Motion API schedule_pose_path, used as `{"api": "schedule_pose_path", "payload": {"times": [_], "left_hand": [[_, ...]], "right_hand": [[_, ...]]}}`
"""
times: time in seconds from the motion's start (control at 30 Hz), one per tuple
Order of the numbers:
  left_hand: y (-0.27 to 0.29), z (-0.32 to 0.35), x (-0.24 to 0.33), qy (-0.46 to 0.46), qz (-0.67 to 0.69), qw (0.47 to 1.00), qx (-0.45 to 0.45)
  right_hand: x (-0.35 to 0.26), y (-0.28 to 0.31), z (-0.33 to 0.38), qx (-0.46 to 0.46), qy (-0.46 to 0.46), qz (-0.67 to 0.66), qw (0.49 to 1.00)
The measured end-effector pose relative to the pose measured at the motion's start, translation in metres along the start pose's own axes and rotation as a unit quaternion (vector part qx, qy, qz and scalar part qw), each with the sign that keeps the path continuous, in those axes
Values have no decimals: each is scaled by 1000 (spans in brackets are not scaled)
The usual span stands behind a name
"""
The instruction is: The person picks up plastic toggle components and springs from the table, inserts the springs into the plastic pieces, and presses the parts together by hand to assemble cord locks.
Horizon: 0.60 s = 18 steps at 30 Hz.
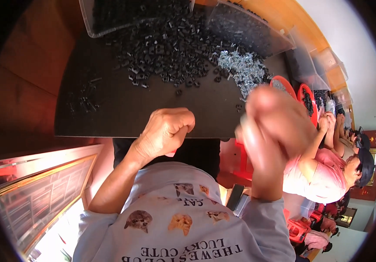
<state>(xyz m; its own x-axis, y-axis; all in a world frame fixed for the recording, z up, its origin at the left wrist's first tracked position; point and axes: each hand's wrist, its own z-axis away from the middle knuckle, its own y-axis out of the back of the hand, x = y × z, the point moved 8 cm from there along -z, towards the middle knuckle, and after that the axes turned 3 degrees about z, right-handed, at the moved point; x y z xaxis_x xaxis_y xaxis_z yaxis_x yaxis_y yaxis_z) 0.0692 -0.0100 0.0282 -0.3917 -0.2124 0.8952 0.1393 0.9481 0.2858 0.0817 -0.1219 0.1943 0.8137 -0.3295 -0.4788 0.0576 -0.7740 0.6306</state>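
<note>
My left hand (166, 129) is closed in a fist just over the near edge of the dark table (109, 113). Whatever its fingers hold, if anything, is hidden. On the right, my right hand (275, 118) is raised and smeared by motion, so its fingers do not show clearly. Beyond both hands spreads a heap of small black plastic parts (166, 56). A pile of small silver screws (242, 70) lies to its right, past my right hand. A few loose pieces (85, 100), dark and thin, are scattered at the table's left side.
Clear plastic bins (251, 28) with black parts stand along the far side. Red bowls (302, 98) with small parts sit at the right. Farther right, a co-worker in a pink top (323, 179) works with both hands. A wood-framed panel (44, 192) stands at lower left.
</note>
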Motion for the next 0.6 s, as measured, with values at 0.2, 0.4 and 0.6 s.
{"api": "schedule_pose_path", "payload": {"times": [0.2,0.4,0.6], "left_hand": [[-1,-2,-5,14,0,1000,-2],[-3,-1,-7,23,-19,1000,-7],[-5,-2,1,-7,-20,1000,-4]], "right_hand": [[-54,11,18,-84,212,-253,940],[-29,13,25,-36,131,-178,975],[13,11,24,4,22,-37,999]]}}
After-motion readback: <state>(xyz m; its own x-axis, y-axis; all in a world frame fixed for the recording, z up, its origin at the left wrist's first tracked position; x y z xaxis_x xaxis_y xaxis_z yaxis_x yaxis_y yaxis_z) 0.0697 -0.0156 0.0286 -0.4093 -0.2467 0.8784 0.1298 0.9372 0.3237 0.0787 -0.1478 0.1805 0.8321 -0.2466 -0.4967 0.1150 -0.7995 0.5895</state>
